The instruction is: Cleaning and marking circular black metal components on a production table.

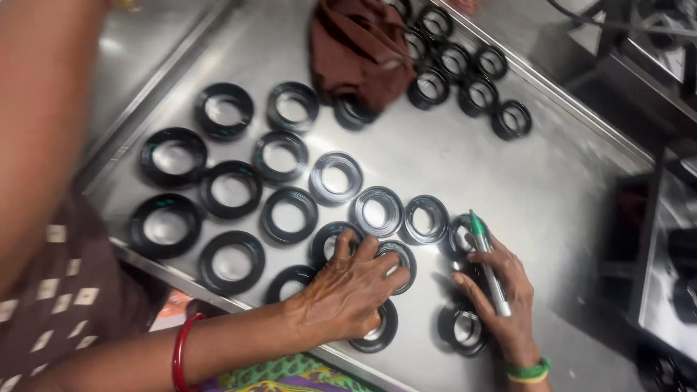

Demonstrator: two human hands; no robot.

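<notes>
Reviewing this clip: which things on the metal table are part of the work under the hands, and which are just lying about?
In use:
- left hand, spread over black rubber rings
- right hand, holding a green marker
- rows of larger black rings on the steel table

Lying about:
- brown cloth
- far cluster of small rings

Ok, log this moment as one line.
left hand: flat on black rubber seal rings | right hand: holds green marker pen | surface: steel tray

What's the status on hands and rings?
Left hand flat on black rings, fingers spread. Right hand grips green pen, touching a ring. Brown cloth covers far rings.
</notes>
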